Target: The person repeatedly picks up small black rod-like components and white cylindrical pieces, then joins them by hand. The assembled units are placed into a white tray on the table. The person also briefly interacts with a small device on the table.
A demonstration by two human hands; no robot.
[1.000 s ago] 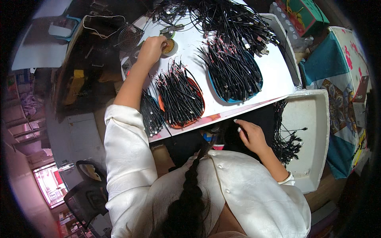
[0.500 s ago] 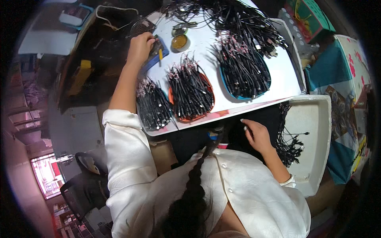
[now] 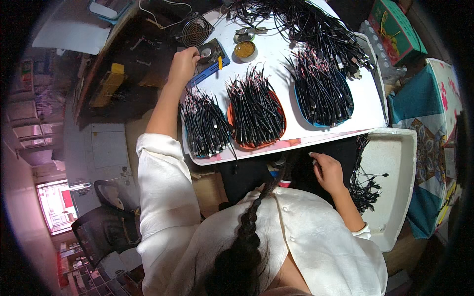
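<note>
Head view: left hand (image 3: 182, 63) reaches to the white table's (image 3: 368, 106) far left corner, fingers curled on a small tool by the blue tray (image 3: 216, 65); whether they clamp it I cannot tell. Right hand (image 3: 328, 171) rests below the near edge, fingers loosely apart, holding nothing, beside loose black cables (image 3: 364, 185). Seemingly fetching a tool; next calls for lifting it cleanly past the cable bundles (image 3: 256, 111).

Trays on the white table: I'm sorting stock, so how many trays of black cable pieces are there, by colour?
Orange tray: 1
Blue tray: 1
Tray of unclear colour, under the left cable bundle: 1
Total: 3
</note>
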